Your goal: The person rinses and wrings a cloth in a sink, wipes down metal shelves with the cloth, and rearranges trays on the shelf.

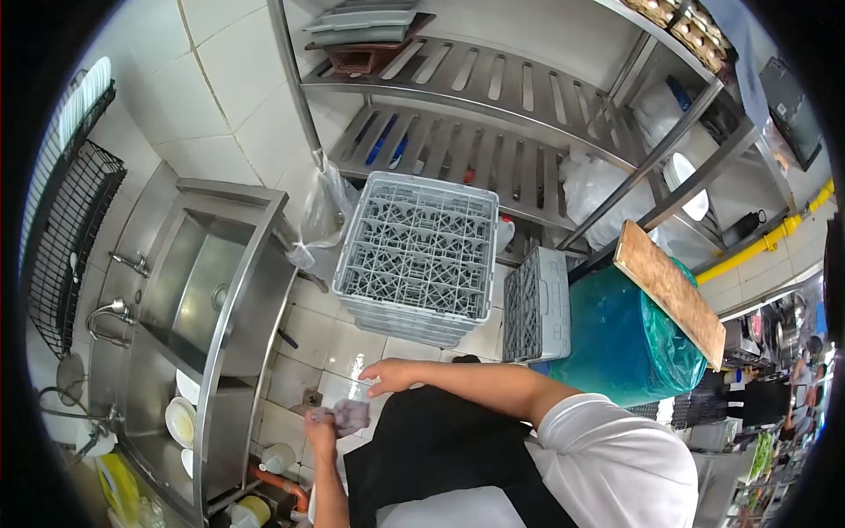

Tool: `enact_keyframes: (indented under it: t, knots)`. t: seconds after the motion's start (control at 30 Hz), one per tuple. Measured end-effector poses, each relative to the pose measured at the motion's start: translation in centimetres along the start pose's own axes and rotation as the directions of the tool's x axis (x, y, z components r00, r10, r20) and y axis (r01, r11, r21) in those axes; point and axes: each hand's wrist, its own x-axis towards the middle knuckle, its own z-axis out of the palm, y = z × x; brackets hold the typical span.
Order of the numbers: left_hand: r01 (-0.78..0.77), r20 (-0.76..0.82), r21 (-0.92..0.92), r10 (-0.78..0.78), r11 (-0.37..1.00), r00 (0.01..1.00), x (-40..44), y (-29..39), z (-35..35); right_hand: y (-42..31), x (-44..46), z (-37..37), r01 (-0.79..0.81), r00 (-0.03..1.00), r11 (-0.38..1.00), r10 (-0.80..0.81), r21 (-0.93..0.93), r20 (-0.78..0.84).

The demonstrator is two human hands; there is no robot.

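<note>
As the left hand point(320, 429) pinches what looks like a crumpled greyish cloth point(354, 415) in curled fingers — beyond the sink's front edge point(211, 361), above the floor tiles point(350, 348) — the right hand point(392, 376) hovers near, fingers loosely parted; a two-handed grip would need those lowered.

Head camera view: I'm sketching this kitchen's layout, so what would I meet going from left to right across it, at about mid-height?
Black wire rack → upper sink basin → stack of gray compartment racks → gray rack standing on its side → bin with green-blue liner → yellow pipe.
</note>
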Motion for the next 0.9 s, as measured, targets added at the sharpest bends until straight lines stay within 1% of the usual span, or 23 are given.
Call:
enact_keyframes:
  t: [0.03,0.13,0.17,0.23,0.27,0.3,0.37,0.4,0.47,0.5,0.57,0.63,0.67,0.7,0.73,0.8,0.83,0.87,0.9]
  knots:
    - [0.032,0.031,-0.047,-0.031,0.998,0.999,-0.3,0.8,0.8,-0.5,-0.1,-0.3,0.014,1.0,0.999,-0.015,0.03,0.01]
    - [0.096,0.306,-0.237,-0.019,0.967,0.952,-0.9,4.5,4.4,-2.2,-0.6,0.0,0.132,0.991,0.984,-0.133,0.122,0.001]
    - [0.123,0.345,-0.311,-0.009,0.942,0.939,-1.1,5.9,5.5,-2.2,-0.5,0.5,0.178,0.982,0.982,-0.172,0.067,-0.082]
    - [0.185,0.419,-0.448,0.023,0.875,0.908,-1.4,8.4,6.9,-1.9,-0.4,-0.3,0.124,0.956,0.992,-0.11,0.036,-0.272]
    - [0.17,0.44,-0.392,0.022,0.904,0.898,-1.1,8.9,7.1,-1.7,-0.5,-0.8,0.095,0.929,0.995,-0.079,0.026,-0.362]
    - [0.154,0.461,-0.334,0.019,0.93,0.887,-0.8,9.2,7.1,-1.7,-1.0,-1.4,0.129,0.907,0.982,-0.061,0.136,-0.417]
    - [0.114,0.502,-0.21,0.008,0.971,0.865,-0.5,10.1,6.8,-2.8,-2.5,-2.7,0.092,0.911,0.978,-0.008,0.185,-0.413]
    - [0.074,0.534,-0.169,0.028,0.983,0.845,-0.2,10.3,6.6,-3.3,-3.2,-3.4,0.074,0.913,0.975,0.019,0.21,-0.408]
    - [-0.001,0.591,-0.093,0.056,0.996,0.804,0.4,10.6,6.4,-2.9,-4.0,-4.2,0.087,0.895,0.968,0.028,0.235,-0.445]
    - [0.031,0.594,-0.153,0.067,0.988,0.801,0.4,11.1,6.6,-2.7,-4.6,-4.5,0.087,0.891,0.964,0.039,0.252,-0.453]
    - [-0.117,0.549,-0.154,0.184,0.981,0.816,1.3,10.6,6.5,-2.2,-5.6,-5.2,0.224,0.811,0.942,-0.038,0.25,-0.583]
    - [-0.088,0.522,-0.29,0.234,0.953,0.82,2.2,10.1,6.5,-2.3,-6.5,-6.6,0.321,0.741,0.822,0.091,0.471,-0.665]
    - [0.029,0.516,-0.413,0.207,0.91,0.831,2.2,10.1,6.4,-3.5,-7.7,-7.7,0.325,0.756,0.73,0.181,0.601,-0.629]
    - [0.135,0.514,-0.529,0.19,0.838,0.837,2.1,10.6,6.5,-3.7,-8.0,-8.3,0.413,0.753,0.568,0.226,0.712,-0.618]
    - [0.229,0.517,-0.63,0.18,0.742,0.837,1.8,11.2,6.5,-4.7,-8.6,-8.8,0.487,0.782,0.383,0.208,0.785,-0.587]
    - [0.289,0.52,-0.701,0.19,0.652,0.833,0.8,13.0,6.9,-7.3,-9.4,-9.3,0.553,0.759,0.188,0.287,0.812,-0.584]
    - [0.317,0.524,-0.729,0.197,0.607,0.829,0.4,13.5,7.2,-6.0,-9.4,-9.1,0.489,0.781,0.298,0.27,0.82,-0.563]
    - [0.199,0.441,-0.729,0.228,0.655,0.868,0.3,13.5,7.7,-3.5,-9.4,-9.0,0.421,0.801,0.405,0.255,0.811,-0.543]
    - [0.076,0.356,-0.715,0.268,0.695,0.895,0.3,13.4,8.3,-3.2,-9.4,-9.0,0.351,0.819,0.509,0.24,0.786,-0.521]
